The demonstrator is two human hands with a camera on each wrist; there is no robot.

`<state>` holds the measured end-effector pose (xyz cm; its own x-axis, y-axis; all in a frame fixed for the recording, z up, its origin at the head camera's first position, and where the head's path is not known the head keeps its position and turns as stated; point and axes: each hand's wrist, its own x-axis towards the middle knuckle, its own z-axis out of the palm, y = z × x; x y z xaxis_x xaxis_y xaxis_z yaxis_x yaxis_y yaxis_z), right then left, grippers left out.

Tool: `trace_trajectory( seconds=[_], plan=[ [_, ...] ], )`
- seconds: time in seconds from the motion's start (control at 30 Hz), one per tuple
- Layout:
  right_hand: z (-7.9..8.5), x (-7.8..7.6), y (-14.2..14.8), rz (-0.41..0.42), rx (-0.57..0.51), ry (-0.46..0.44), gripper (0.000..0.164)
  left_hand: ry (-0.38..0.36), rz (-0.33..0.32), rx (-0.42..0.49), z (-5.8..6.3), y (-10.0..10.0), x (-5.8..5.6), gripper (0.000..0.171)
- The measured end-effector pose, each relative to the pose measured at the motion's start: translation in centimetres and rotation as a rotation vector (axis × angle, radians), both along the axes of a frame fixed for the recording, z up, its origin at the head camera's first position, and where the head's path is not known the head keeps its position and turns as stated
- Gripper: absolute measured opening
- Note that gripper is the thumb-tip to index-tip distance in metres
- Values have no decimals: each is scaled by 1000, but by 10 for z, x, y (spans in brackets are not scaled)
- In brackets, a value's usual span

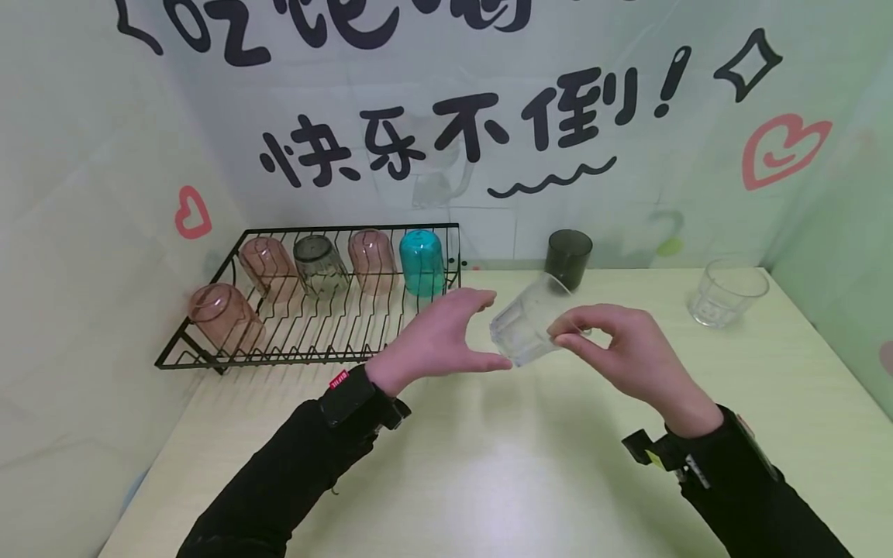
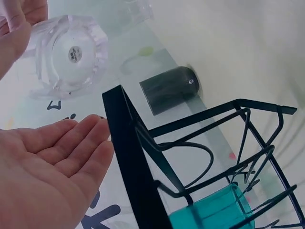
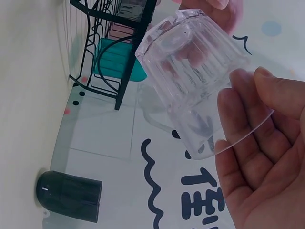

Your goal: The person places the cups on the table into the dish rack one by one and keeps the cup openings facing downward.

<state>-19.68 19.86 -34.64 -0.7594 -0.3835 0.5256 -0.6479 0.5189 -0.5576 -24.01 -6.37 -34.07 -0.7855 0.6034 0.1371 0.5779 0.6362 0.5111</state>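
A clear glass [image 1: 525, 322] is held tilted above the table, its base toward the left hand and its mouth toward the right. My right hand [image 1: 621, 349] pinches it near the rim between thumb and fingers, as the right wrist view also shows with the glass [image 3: 190, 81]. Spread beside the base is my left hand [image 1: 446, 337], thumb and fingers apart. In the left wrist view that left hand [image 2: 57, 167] shows its palm and straight fingers, with a gap between them and the glass [image 2: 71, 55].
At the left stands a black wire rack [image 1: 335, 356] with several upside-down tumblers, among them a teal one [image 1: 422, 263] and a pink one [image 1: 225, 314]. A dark grey cup [image 1: 568, 258] stands by the back wall. Another clear glass [image 1: 725, 294] is at the right.
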Motion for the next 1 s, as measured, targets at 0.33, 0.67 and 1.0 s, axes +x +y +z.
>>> trace_trajectory(
  seconds=[0.33,0.67,1.0],
  plan=[
    [1,3,-7,13,-23,3,20,-45,0,106,-6,8,3,77],
    [1,4,-9,8,-127,0,22,-48,8,260,-15,13,2,70],
    [-1,5,-8,-27,-197,-153,14,2,11,341,-15,11,6,63]
  ],
)
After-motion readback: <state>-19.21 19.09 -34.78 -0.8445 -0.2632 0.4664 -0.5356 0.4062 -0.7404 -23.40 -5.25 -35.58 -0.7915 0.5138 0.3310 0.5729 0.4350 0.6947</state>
